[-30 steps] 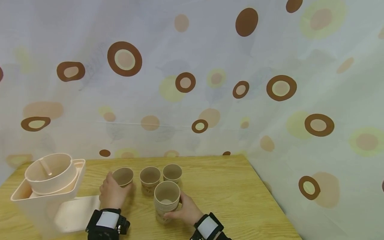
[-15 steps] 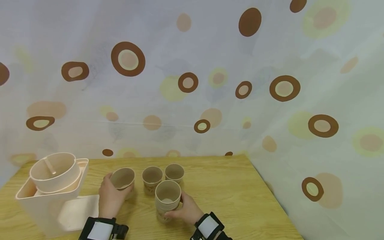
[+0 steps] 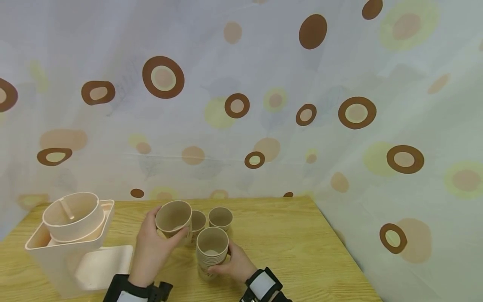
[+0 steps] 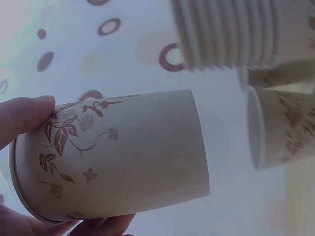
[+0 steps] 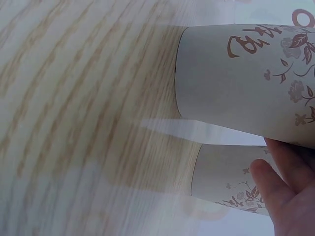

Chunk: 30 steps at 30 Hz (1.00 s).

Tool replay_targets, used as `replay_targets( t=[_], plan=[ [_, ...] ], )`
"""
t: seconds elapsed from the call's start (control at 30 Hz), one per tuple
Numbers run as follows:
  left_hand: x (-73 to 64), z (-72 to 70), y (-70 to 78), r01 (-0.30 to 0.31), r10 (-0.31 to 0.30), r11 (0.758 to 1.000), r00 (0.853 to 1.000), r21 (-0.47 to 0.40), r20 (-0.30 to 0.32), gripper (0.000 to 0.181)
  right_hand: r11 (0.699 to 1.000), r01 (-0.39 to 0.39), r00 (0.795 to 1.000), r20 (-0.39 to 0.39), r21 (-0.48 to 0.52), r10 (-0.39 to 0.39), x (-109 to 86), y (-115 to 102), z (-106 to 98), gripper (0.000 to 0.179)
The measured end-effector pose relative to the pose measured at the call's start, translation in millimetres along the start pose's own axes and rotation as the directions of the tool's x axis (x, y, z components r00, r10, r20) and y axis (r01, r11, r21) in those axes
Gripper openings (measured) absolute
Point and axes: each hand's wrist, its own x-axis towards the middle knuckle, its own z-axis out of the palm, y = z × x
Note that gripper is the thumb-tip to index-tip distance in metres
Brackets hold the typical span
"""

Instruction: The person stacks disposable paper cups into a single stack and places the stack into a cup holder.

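My left hand grips a single paper cup near its rim, lifted above the table and left of the stack; brown flowers and leaves decorate its side in the left wrist view. A stack of nested paper cups stands upright on the table, and my right hand holds it from the right, thumb in front. Behind the stack are two more cups: one is partly hidden by the lifted cup, the other stands to its right.
At the left stands a white plastic bin with a round white container resting in its top. A pale flat panel lies beside it. Wood-grain table extends to the right, and a patterned sheet hangs behind.
My left hand has raised its cup off the table and carried it right, toward the stack, now overlapping a cup behind. The right hand and its stack have stayed in place.
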Motion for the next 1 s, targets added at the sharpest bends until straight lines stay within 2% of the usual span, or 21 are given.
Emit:
replay_targets(
  t=[0.2,0.4,0.57,0.8,1.0],
  plan=[
    [-4.8,9.5,21.3,-0.067,0.067,0.997,0.998,-0.038,0.010,0.081,0.999,0.008,1.000,-0.003,-0.042,-0.008,0.1,2.0,-0.6,0.067],
    [-9.8,23.6,31.0,-0.105,0.109,0.992,0.993,-0.072,0.053,0.080,0.999,0.014,1.000,0.010,-0.048,-0.013,-0.1,1.7,-1.0,0.067],
    [-12.4,31.8,30.8,-0.110,0.114,0.992,0.991,-0.060,0.071,0.081,0.997,0.020,1.000,0.001,-0.069,-0.020,0.2,2.5,0.0,0.067],
    [-12.7,36.0,29.8,-0.121,0.125,0.992,0.988,-0.046,0.092,0.082,0.998,0.008,1.000,0.000,-0.069,-0.008,0.2,2.5,0.3,0.068],
    [-12.6,42.7,24.8,-0.120,0.125,0.992,0.982,-0.043,0.142,0.081,0.999,-0.001,1.000,0.016,-0.052,0.002,-0.1,0.7,-1.2,0.069]
  ],
)
